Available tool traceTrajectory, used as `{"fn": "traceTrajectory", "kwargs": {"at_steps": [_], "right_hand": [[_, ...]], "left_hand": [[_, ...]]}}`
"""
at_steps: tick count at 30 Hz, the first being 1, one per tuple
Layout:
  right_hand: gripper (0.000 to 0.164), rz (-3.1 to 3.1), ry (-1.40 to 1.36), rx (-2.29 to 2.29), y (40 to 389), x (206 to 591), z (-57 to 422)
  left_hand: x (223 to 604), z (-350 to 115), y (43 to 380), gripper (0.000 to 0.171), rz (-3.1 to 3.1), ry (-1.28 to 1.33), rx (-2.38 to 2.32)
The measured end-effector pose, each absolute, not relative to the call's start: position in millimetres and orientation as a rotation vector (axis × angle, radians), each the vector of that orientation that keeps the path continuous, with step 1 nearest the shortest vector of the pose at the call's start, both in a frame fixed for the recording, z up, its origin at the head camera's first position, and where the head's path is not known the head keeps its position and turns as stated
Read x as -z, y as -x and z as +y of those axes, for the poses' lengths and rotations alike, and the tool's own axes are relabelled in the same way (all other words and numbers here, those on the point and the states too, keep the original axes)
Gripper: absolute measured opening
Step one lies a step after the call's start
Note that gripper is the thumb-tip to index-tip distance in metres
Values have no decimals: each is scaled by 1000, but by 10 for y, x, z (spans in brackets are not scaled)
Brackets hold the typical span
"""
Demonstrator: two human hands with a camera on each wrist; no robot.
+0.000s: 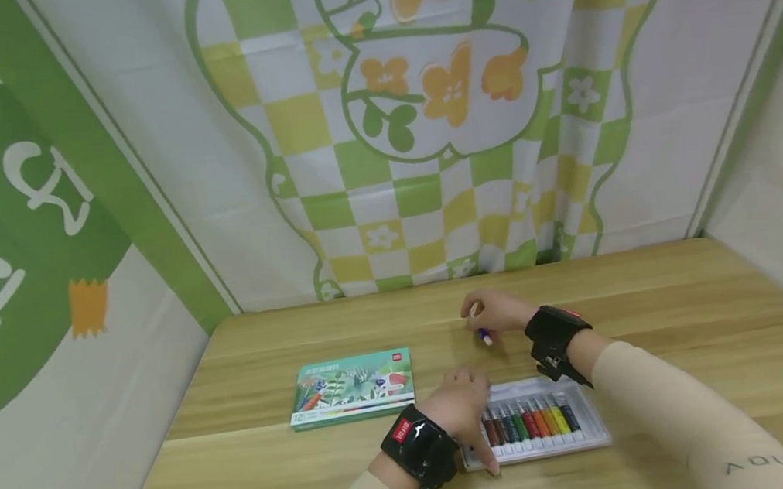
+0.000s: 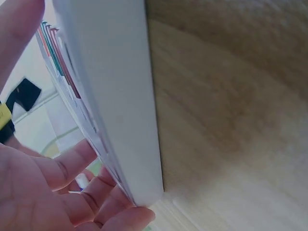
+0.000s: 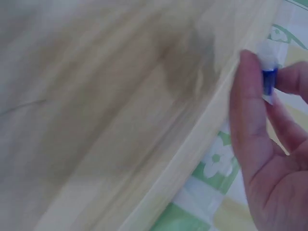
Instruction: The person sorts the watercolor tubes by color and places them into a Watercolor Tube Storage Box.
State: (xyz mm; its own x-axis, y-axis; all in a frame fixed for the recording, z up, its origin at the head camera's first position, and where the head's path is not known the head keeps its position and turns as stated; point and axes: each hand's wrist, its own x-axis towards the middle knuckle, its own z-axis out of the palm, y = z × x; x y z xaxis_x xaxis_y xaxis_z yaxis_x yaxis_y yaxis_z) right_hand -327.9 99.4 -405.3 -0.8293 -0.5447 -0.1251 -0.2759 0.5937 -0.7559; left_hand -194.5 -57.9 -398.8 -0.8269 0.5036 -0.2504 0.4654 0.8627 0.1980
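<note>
A white plastic tray (image 1: 530, 389) of paint tubes lies on the table, its tubes side by side in a row of colours. My left hand (image 1: 463, 405) holds the tray's left end, thumb at the near edge and fingers at the far edge. In the left wrist view the pale side of the tray (image 2: 115, 96) stands between thumb and fingers. Beyond the tray, my right hand (image 1: 498, 311) pinches a small blue-purple paint tube (image 1: 485, 336) with a white cap. The right wrist view shows this tube (image 3: 269, 82) between thumb and fingertips, partly covered by them.
A flat teal box (image 1: 355, 387) with a printed plant picture lies left of the tray. The wooden table (image 1: 249, 373) ends at the back against a checked green, yellow and white curtain (image 1: 425, 226). Printed panels stand on both sides.
</note>
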Motion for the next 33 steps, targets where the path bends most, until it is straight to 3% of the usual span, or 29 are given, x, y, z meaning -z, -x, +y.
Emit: {"fn": "traceTrajectory", "kwargs": {"at_steps": [5, 11, 18, 33], "right_hand": [[21, 2436, 693, 1277, 3130, 4045, 1212], [27, 2358, 531, 1399, 2812, 4009, 1582], [28, 2340, 416, 1426, 2419, 4118, 1963], [24, 2280, 397, 1477, 2070, 4244, 2186]], "left_hand": [[3992, -566, 1945, 103, 2756, -742, -188], [4002, -545, 1952, 113, 2742, -741, -260], [3980, -551, 1945, 110, 2703, -684, -336], [3961, -559, 1947, 109, 2677, -663, -357]]}}
